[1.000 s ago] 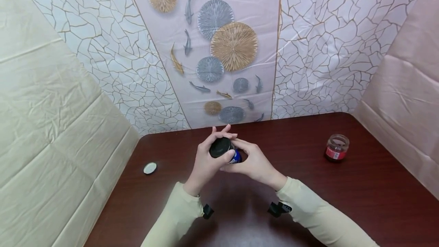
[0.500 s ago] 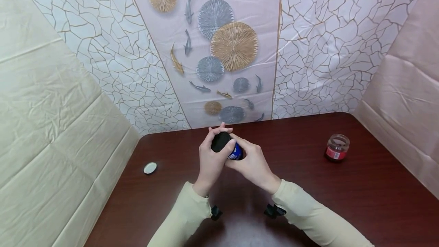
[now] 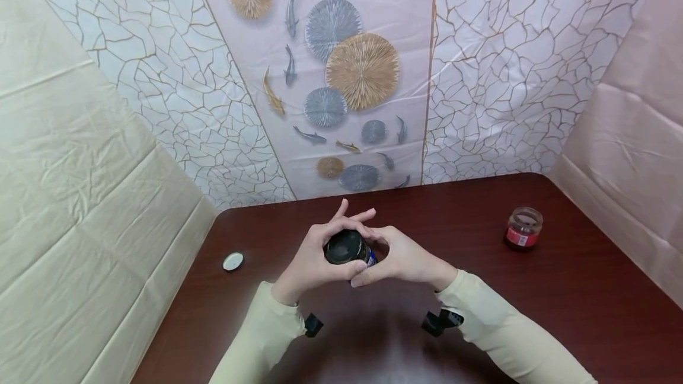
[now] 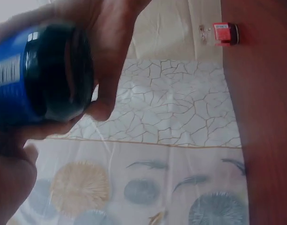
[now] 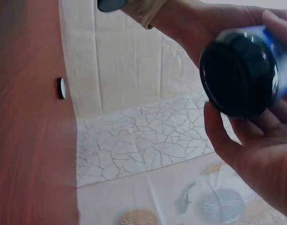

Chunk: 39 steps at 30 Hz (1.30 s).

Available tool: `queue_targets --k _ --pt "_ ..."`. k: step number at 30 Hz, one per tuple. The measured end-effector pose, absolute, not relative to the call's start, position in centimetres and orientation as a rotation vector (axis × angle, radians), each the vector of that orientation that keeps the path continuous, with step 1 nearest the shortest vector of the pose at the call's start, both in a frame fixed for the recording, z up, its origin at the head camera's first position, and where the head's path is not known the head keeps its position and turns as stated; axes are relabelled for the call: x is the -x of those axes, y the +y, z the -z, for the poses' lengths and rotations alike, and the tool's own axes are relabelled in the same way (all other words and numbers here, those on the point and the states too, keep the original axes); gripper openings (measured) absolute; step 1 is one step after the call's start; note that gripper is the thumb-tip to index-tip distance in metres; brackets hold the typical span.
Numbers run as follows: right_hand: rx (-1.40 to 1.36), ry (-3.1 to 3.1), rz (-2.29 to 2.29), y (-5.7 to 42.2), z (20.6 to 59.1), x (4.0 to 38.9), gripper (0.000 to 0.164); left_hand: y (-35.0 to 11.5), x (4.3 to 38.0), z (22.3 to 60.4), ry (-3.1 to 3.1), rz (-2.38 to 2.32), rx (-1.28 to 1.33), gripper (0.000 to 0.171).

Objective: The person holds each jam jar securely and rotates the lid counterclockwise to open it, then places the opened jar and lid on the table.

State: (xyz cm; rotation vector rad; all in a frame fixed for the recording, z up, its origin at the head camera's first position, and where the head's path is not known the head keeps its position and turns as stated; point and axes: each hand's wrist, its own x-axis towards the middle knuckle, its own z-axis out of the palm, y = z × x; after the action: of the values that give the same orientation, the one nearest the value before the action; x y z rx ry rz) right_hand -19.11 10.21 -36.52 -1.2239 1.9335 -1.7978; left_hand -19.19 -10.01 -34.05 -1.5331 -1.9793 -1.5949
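Note:
Both hands hold a dark jar with a blue label over the middle of the table. My left hand curls its thumb and fingers round the black round lid, which faces up and left in the head view. On the right, my right hand grips the jar's body from the other side. The left wrist view shows the jar close up, its dark glass base turned to the right and a barcode on its label. In the right wrist view the black lid faces left.
An open glass jar with a red label stands at the right of the dark red table. A small lid with a white inside lies at the left. Patterned cloth hangs behind the table.
The hands and jar first rise slightly, then sink back down. Both wrists have spread outward in the last half second, and the black lid has turned relative to the head view.

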Motion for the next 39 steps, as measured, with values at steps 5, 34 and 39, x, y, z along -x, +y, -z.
queue_targets --k 5,34,39 --pt "1.194 2.037 1.868 9.8 36.6 18.8 0.055 -9.5 19.1 34.8 -1.909 1.613 1.393 0.028" --pt "1.167 1.943 1.943 11.3 37.2 19.8 0.053 -10.7 18.9 33.8 -2.140 1.667 1.509 0.080" --pt "1.302 1.788 1.831 11.6 37.1 19.6 0.053 -10.8 18.9 33.1 -2.077 1.710 1.809 0.079"
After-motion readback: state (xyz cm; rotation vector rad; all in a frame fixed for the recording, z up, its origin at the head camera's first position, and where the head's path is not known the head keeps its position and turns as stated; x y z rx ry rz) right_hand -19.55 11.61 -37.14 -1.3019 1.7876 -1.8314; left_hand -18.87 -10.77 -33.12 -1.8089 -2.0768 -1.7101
